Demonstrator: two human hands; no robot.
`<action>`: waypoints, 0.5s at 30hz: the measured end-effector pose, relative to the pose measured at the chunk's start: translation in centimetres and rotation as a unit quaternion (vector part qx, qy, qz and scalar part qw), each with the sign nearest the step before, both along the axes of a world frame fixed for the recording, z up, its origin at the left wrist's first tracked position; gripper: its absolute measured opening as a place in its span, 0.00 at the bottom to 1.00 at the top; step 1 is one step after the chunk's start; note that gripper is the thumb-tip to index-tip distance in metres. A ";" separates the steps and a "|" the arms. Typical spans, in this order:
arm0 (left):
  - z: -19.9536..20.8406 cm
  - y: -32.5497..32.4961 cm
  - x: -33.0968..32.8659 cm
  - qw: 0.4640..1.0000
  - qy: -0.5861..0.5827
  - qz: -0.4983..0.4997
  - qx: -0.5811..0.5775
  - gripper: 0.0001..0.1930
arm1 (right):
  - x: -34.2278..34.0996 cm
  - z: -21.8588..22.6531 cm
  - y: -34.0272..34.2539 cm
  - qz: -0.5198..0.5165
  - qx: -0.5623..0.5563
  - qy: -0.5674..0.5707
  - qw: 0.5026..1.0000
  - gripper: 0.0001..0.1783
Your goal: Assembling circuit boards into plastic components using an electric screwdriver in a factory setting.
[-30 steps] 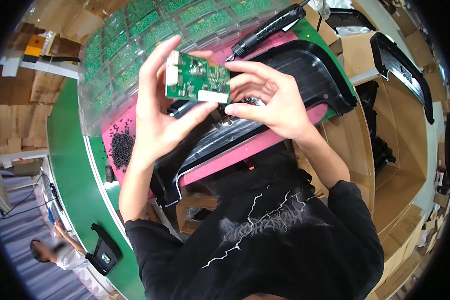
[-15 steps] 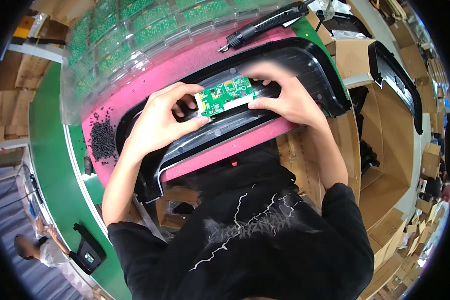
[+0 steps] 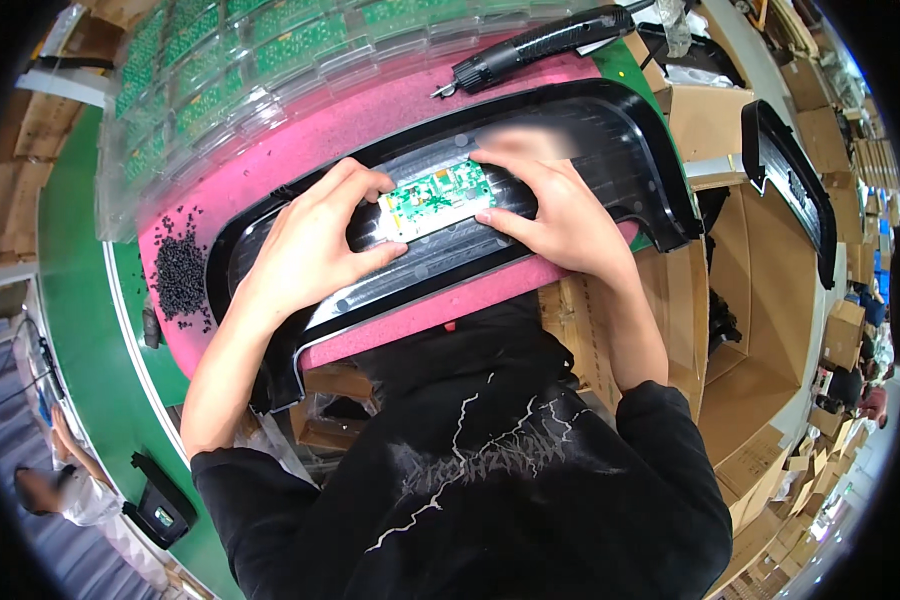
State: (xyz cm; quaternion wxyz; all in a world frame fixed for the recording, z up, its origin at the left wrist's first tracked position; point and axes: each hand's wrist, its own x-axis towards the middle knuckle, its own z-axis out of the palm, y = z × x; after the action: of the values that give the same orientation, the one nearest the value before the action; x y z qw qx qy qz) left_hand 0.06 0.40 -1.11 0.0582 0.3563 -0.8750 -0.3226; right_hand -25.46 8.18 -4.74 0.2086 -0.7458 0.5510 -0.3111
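Observation:
A green circuit board (image 3: 438, 200) with small parts and a pale strip along its near edge lies between my hands, over the inside of a long black plastic housing (image 3: 610, 150). My left hand (image 3: 310, 240) closes on the board's left end, thumb at the near corner and index finger at the far one. At the opposite end, my right hand (image 3: 560, 215) grips with thumb and index finger on the corners. Part of the right hand is blurred. Whether the board rests fully on the housing cannot be made out. The housing lies open side up on a pink mat (image 3: 400, 335).
Clear trays of green boards (image 3: 300, 50) stand at the far left. A black electric screwdriver (image 3: 530, 50) lies behind the housing. Small black screws (image 3: 180, 275) are heaped on the mat's left. An open cardboard box (image 3: 760, 320) stands at right; another person (image 3: 75, 490) is at lower left.
The view has shifted slightly, moving the bench leftward in the picture. The board now looks lower against the housing, and my right fingers have moved from around its end to its corners.

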 end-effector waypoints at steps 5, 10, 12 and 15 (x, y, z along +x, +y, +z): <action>-0.2 -0.1 -0.2 1.000 0.001 -0.006 0.002 0.26 | 0.2 0.2 0.1 -0.012 0.012 -0.008 1.000 0.26; -1.5 -0.2 0.4 0.997 0.058 -0.014 -0.043 0.26 | 0.3 0.3 0.0 -0.011 0.008 -0.010 1.000 0.26; -1.1 -0.2 0.4 0.999 0.031 -0.023 -0.039 0.26 | 0.3 0.3 0.0 -0.009 0.009 -0.006 1.000 0.27; -1.1 -0.2 0.5 0.999 0.029 -0.024 -0.038 0.27 | 0.4 0.4 0.1 -0.003 0.011 0.005 1.000 0.28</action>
State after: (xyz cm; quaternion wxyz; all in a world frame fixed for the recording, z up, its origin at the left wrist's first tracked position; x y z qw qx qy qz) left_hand 0.58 0.20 -2.22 0.0894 0.3227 -0.8930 -0.3009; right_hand -25.11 8.28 -4.37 0.2127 -0.7433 0.5576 -0.3021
